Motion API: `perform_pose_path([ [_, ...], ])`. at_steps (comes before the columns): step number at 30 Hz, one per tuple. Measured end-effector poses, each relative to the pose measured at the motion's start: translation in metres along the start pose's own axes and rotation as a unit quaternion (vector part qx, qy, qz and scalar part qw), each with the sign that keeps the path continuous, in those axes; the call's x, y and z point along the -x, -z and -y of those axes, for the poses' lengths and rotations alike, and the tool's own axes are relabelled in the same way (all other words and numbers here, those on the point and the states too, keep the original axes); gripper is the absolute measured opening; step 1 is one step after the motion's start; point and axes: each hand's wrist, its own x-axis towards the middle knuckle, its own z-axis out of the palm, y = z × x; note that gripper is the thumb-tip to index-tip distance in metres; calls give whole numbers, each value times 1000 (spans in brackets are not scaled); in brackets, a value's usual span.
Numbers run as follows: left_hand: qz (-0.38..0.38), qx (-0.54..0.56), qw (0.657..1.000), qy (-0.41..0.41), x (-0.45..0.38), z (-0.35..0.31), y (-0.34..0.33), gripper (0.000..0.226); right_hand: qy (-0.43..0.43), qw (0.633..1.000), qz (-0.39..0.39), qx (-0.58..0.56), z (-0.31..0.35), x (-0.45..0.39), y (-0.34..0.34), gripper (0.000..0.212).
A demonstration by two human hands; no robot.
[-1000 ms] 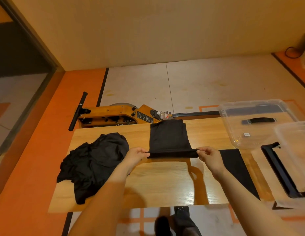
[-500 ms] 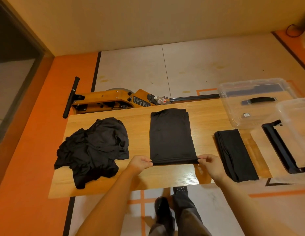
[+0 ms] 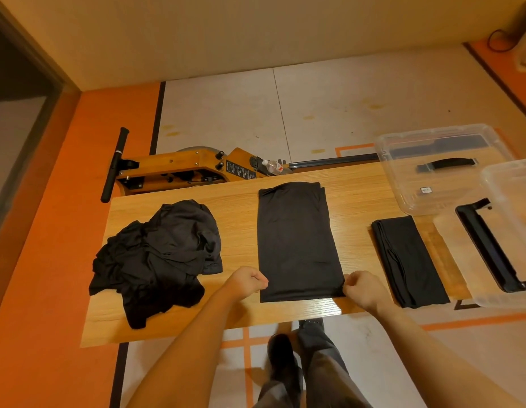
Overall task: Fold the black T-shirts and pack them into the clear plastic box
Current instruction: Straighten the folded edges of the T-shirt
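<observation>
wooden table (image 3: 232, 201), clear box (image 3: 514, 184) cropped, hands' fingertips hidden

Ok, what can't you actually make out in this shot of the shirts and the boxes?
- Crumpled pile of black T-shirts, head view: the count is hidden, folds overlap.
- Clear plastic box at the right edge: cut off by the frame, contents unclear.
- Small white label in the farther clear plastic tub: too small to read.
- Left hand and right hand fingertips: curled under, hidden by knuckles.

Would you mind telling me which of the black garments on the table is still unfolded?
The crumpled black heap at the table's left end; the centre shirt lies flat, and the right one is a narrow folded strip.
</observation>
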Motion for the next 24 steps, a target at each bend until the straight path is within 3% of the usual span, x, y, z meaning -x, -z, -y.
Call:
perform_pose_path([
  [6,-66,17,998,8,-20,-13,19,18,40,993,-112,0,27,-9,6,18],
  [12,-129,-4,992,-11,-49,-39,44,12,153,974,-160,42,69,-45,7,37],
  [16,-161,-32,986,-25,-74,-55,55,18,216,956,-177,85,94,-72,1,41],
  [24,-225,33,973,-28,-129,-81,75,24,272,937,-139,168,128,-126,-8,59],
])
